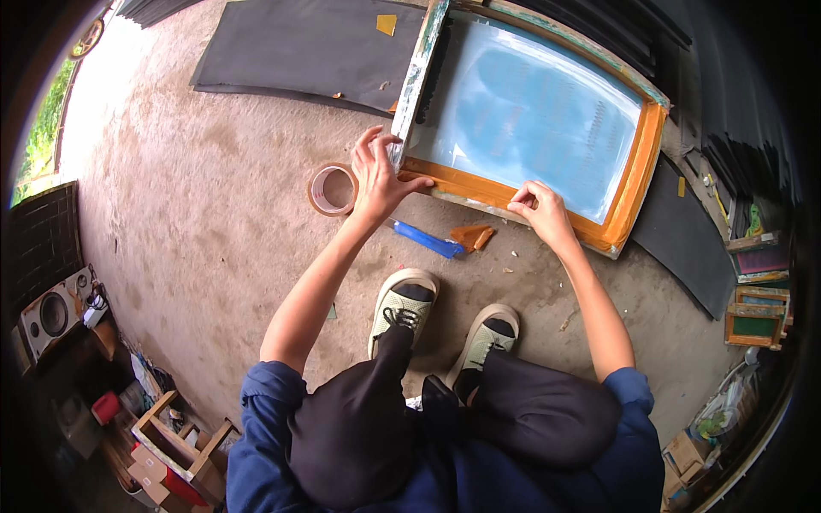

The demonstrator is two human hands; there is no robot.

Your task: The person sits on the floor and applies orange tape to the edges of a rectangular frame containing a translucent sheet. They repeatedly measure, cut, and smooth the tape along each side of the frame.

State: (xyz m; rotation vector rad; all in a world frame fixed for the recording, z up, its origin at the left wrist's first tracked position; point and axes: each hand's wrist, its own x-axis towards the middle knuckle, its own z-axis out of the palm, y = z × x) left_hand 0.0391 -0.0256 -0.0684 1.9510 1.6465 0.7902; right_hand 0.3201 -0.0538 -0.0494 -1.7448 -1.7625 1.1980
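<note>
A silk-screen printing frame (637, 184) with a blue-coated mesh (530, 120) lies in front of me, tilted to the right. Brown tape (479, 186) covers the inner border along its near and right sides. My left hand (376, 175) is at the near left corner, fingers spread and thumb resting on the taped edge. At the middle of the near edge, the thumb and index finger of my right hand (543, 212) are pinched together; whatever lies between them is too small to make out. A roll of tape (315, 190) sits on the floor beside my left wrist.
Below the frame lie a blue-handled tool (428, 241) and crumpled brown tape (473, 238). Dark sheets (299, 56) lie under and beyond the frame, another (684, 231) at right. Small frames (757, 316) stand far right; a speaker (53, 315) and wooden stool (184, 445) are at left.
</note>
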